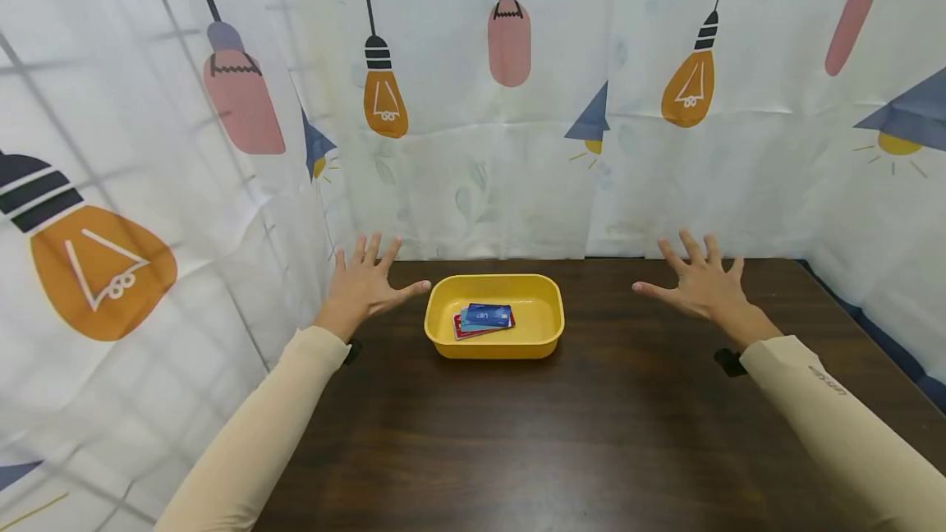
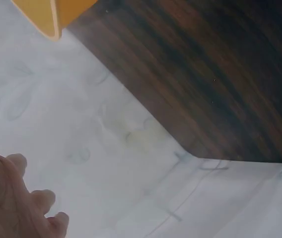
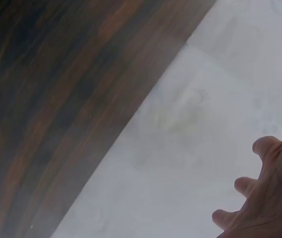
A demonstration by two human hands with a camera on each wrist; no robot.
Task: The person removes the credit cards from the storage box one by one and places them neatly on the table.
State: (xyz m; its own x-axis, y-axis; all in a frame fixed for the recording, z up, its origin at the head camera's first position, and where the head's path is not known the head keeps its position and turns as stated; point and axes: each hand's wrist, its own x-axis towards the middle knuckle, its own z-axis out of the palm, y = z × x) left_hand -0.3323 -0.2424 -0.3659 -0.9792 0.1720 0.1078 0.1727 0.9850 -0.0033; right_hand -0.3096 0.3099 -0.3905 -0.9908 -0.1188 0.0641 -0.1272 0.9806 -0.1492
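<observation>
In the head view a yellow tray (image 1: 532,333) stands near the far edge of the dark table. Inside it a blue card (image 1: 489,315) lies on top of a light blue card (image 1: 465,320) and a red card (image 1: 473,333). My left hand (image 1: 364,286) is held up just left of the tray, fingers spread and nothing in it; its thumb tip points at the tray's rim. Well to the right of the tray, my right hand (image 1: 702,287) is also raised with spread fingers and holds nothing. Both wrist views show fingers over the white curtain.
The dark wooden table (image 1: 502,442) reaches from the front to a white curtain (image 1: 473,187) printed with lamps and bulbs. That curtain also runs along the left and right sides. Black bands (image 1: 730,361) sit at the wrists.
</observation>
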